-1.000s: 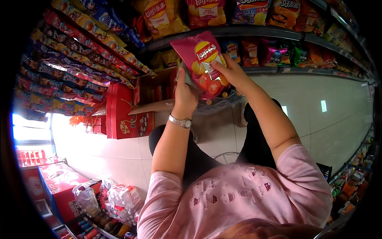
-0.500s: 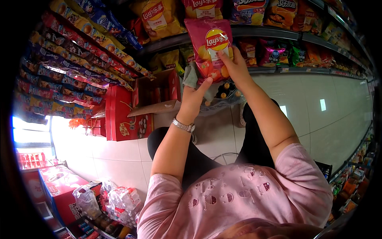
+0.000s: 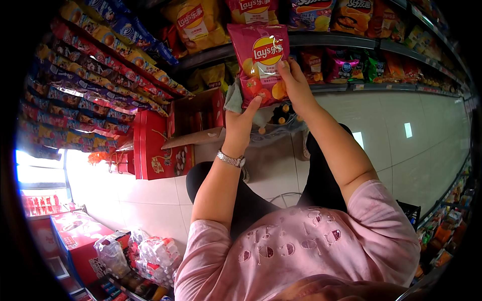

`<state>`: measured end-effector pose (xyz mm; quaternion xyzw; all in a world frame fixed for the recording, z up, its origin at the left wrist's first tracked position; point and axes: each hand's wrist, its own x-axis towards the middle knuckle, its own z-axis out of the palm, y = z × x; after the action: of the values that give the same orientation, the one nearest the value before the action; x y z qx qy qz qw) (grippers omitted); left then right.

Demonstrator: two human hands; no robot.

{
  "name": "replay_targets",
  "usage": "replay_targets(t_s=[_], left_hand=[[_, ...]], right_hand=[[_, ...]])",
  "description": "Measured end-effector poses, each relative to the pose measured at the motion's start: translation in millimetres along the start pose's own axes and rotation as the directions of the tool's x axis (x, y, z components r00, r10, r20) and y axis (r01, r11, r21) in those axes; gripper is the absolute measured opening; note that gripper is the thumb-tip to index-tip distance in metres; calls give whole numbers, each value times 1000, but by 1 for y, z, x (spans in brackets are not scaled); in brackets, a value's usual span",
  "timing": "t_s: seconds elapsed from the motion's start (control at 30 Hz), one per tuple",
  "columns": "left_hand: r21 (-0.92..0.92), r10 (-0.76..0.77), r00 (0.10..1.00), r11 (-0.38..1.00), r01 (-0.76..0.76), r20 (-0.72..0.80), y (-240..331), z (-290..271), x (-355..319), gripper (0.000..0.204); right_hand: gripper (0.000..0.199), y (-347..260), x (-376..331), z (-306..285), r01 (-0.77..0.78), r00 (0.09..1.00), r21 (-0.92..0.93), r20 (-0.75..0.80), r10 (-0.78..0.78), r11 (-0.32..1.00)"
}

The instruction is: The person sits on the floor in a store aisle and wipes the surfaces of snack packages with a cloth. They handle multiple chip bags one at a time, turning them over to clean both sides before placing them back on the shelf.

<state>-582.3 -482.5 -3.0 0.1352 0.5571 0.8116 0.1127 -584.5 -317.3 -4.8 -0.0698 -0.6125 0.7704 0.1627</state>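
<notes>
Both my hands hold a dark pink bag of potato chips [image 3: 258,47] upright before the lower shelf edge, its front with tomatoes and chips turned toward me. My left hand [image 3: 241,123] grips the bag's lower left corner, thumb on the front, with a grey-green cloth [image 3: 233,98] also tucked in its fingers behind the bag. On the right side, my right hand [image 3: 298,89] presses its thumb on the front; its other fingers are partly hidden behind the bag. Close behind stand a yellow chip bag [image 3: 197,25] and another pink chip bag [image 3: 252,11] on the shelf.
Snack packets [image 3: 95,65] hang in rows at the left. A lower shelf [image 3: 331,41] carries more bags. Red cartons [image 3: 150,145] and a pack of bottles [image 3: 281,120] stand on the tiled floor [image 3: 401,115]. Plastic-wrapped goods [image 3: 155,256] sit at the lower left.
The chip bag has shifted slightly left and turned a little more squarely toward me. My hands have moved left with it, keeping their hold on the bag and cloth.
</notes>
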Motion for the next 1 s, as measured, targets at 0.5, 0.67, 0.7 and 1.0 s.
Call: replay_targets(t_s=[0.5, 0.67, 0.7, 1.0], left_hand=[[81, -108, 982, 989, 122, -157, -15, -9, -3, 45], [34, -55, 970, 997, 66, -239, -14, -7, -2, 39], [-14, -77, 966, 997, 75, -248, -10, -5, -3, 39], [2, -126, 963, 992, 130, -239, -6, -9, -3, 34]], right_hand=[[48, 5, 13, -15, 24, 990, 35, -139, -19, 999], [46, 5, 11, -13, 29, 991, 50, -135, -22, 998], [44, 4, 10, -11, 42, 990, 57, -134, -34, 997], [39, 9, 8, -7, 98, 986, 46, -137, -91, 994]])
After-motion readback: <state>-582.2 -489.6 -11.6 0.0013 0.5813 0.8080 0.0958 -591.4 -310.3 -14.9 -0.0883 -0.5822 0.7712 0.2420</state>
